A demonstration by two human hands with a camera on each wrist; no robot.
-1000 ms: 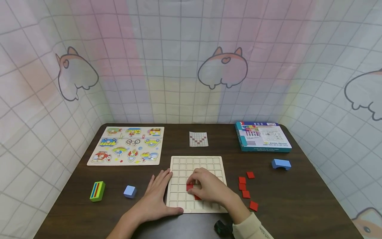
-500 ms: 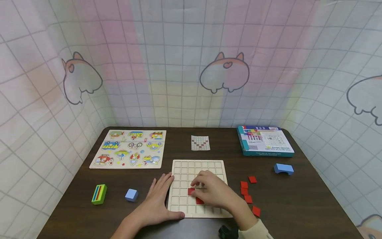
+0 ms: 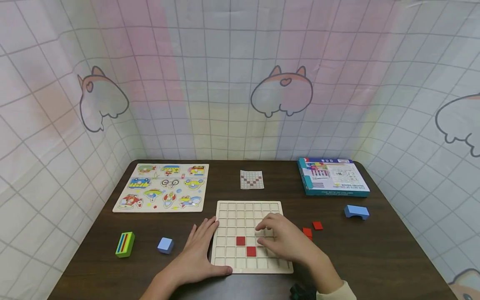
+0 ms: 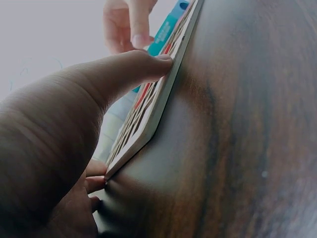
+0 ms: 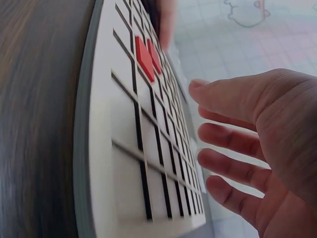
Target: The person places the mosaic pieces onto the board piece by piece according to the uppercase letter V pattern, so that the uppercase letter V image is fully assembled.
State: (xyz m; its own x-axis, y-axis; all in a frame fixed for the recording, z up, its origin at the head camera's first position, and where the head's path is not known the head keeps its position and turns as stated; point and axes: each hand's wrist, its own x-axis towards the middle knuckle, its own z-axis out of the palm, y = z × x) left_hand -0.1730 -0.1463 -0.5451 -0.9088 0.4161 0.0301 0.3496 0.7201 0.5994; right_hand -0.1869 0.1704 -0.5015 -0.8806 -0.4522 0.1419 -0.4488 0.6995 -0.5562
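Note:
A pale grid board [image 3: 225,214] lies before me, with two square red tiles [image 3: 241,241] set diagonally in its cells. My left hand [image 3: 198,252] is spread at its lower left, fingertips along the left side and thumb on the front edge. The left wrist view shows that thumb [image 4: 133,64] resting on the board's rim. Over the right half of the grid hovers my right hand [image 3: 283,237], thumb and fingers apart with nothing between them. In the right wrist view its fingers [image 5: 228,136] are loosely bent, off the board.
Loose red tiles [image 3: 318,225] lie right of the board, partly hidden by my right arm. Behind the board is a small pattern card [image 3: 252,179]. A picture puzzle [image 3: 161,187], striped block [image 3: 125,244] and blue cube [image 3: 165,245] are left; a box [image 3: 335,177] and blue arch [image 3: 356,211] right.
My right hand has drawn back to the right from the left red tile, leaving both tiles uncovered in the grid. My left hand keeps its place. The head view has tilted slightly.

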